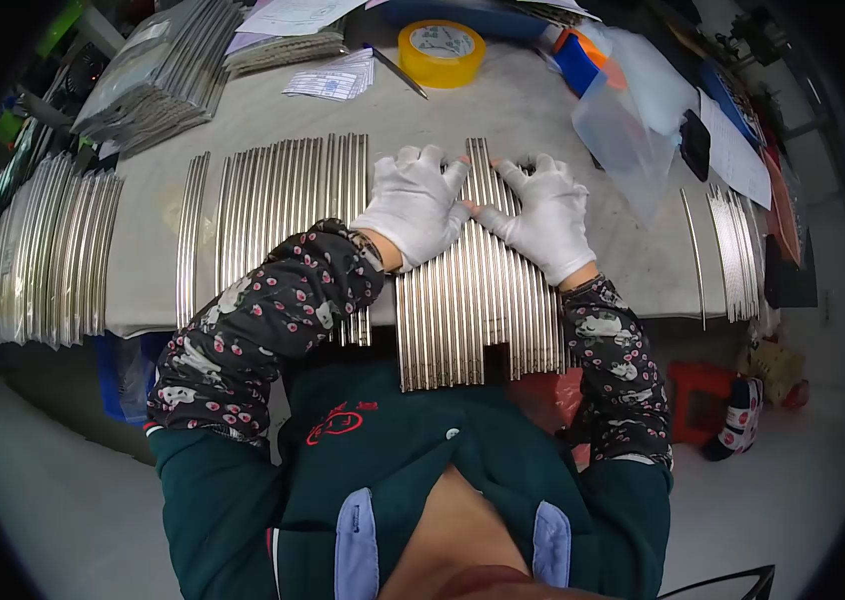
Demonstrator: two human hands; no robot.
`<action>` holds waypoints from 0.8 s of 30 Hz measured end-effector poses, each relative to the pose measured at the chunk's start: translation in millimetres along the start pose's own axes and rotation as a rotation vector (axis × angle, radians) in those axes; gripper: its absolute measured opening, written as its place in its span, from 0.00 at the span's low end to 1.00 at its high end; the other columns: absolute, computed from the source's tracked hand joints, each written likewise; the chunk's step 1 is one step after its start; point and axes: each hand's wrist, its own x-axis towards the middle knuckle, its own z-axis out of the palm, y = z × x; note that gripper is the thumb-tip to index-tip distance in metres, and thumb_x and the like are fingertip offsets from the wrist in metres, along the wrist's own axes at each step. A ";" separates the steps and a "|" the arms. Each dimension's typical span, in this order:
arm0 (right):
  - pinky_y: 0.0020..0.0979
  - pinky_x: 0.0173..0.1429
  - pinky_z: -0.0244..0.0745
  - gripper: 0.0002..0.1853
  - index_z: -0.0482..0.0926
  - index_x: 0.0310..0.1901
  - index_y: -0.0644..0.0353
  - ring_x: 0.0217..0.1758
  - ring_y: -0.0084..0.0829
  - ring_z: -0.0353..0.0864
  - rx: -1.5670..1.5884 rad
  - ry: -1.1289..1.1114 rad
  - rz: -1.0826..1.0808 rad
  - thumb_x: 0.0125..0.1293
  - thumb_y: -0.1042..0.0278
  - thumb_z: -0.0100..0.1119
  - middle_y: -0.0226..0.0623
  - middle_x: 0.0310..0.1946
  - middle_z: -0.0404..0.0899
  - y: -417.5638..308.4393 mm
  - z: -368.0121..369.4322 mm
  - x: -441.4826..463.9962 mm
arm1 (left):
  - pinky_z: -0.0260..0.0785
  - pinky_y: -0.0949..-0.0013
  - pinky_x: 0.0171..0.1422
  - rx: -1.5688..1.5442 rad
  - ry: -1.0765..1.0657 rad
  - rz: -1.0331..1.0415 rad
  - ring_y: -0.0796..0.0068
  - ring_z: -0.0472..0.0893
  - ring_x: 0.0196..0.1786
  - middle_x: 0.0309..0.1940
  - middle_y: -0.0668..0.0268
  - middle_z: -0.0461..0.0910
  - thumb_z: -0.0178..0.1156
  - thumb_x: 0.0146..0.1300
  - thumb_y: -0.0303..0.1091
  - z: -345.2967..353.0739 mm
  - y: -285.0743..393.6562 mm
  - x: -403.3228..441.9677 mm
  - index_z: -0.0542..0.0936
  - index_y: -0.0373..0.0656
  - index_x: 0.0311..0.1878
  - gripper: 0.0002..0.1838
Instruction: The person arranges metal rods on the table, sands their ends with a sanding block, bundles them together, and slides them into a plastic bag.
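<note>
A row of slim shiny metal rods [473, 300] lies side by side in front of me, their near ends jutting past the table edge at uneven lengths. My left hand [411, 205], in a white glove with bare thumb and index tips, rests on the row's left part. On the right part lies my right hand [543, 212], gloved the same way. Both hands have thumb and index finger spread apart, and the other fingers bend. The thumb tips nearly meet over the middle rods, which stick out farther at the top between the hands. Neither hand is wrapped around a rod.
More rods [273, 205] line the table at left, beside bagged bundles [53, 250]. Others [733, 250] lie at right. Yellow tape [443, 55], a pen [401, 73], paper slips [333, 77], stacked packets [158, 75] and a plastic bag [633, 115] occupy the back.
</note>
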 end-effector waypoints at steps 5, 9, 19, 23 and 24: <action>0.48 0.57 0.65 0.34 0.81 0.56 0.49 0.57 0.41 0.73 0.057 0.064 -0.028 0.51 0.36 0.65 0.42 0.49 0.77 6.5 -4.8 -12.9 | 0.64 0.53 0.58 -0.020 0.048 0.032 0.53 0.73 0.55 0.51 0.54 0.74 0.59 0.61 0.45 -1.6 -2.8 6.0 0.71 0.42 0.65 0.31; 0.45 0.57 0.70 0.29 0.80 0.55 0.57 0.55 0.45 0.74 0.119 0.202 0.017 0.54 0.50 0.68 0.44 0.49 0.78 14.2 -32.1 -42.6 | 0.65 0.56 0.65 -0.253 0.093 0.226 0.51 0.73 0.60 0.57 0.52 0.75 0.58 0.65 0.36 -2.9 -22.7 43.8 0.68 0.40 0.67 0.27; 0.26 0.34 0.72 0.13 0.78 0.41 0.67 0.28 0.27 0.79 0.694 0.222 0.552 0.69 0.62 0.58 0.33 0.27 0.80 51.7 -45.8 -179.5 | 0.48 0.48 0.78 -0.131 -0.289 0.393 0.44 0.53 0.75 0.74 0.47 0.51 0.65 0.57 0.48 -41.2 -21.9 6.9 0.57 0.43 0.74 0.45; 0.25 0.36 0.79 0.27 0.77 0.50 0.70 0.32 0.27 0.82 1.326 -0.314 0.868 0.74 0.47 0.47 0.35 0.33 0.82 48.0 -37.7 -177.0 | 0.32 0.38 0.78 0.018 -0.630 0.581 0.41 0.45 0.78 0.74 0.42 0.49 0.71 0.36 0.51 -76.0 -20.4 -31.5 0.56 0.44 0.74 0.59; 0.28 0.40 0.81 0.25 0.74 0.55 0.70 0.38 0.30 0.83 1.577 -0.411 0.896 0.73 0.52 0.49 0.38 0.39 0.82 40.3 -31.4 -171.7 | 0.30 0.39 0.78 0.028 -0.678 0.602 0.44 0.46 0.78 0.74 0.42 0.49 0.70 0.34 0.50 -76.3 -12.6 -36.8 0.56 0.44 0.74 0.59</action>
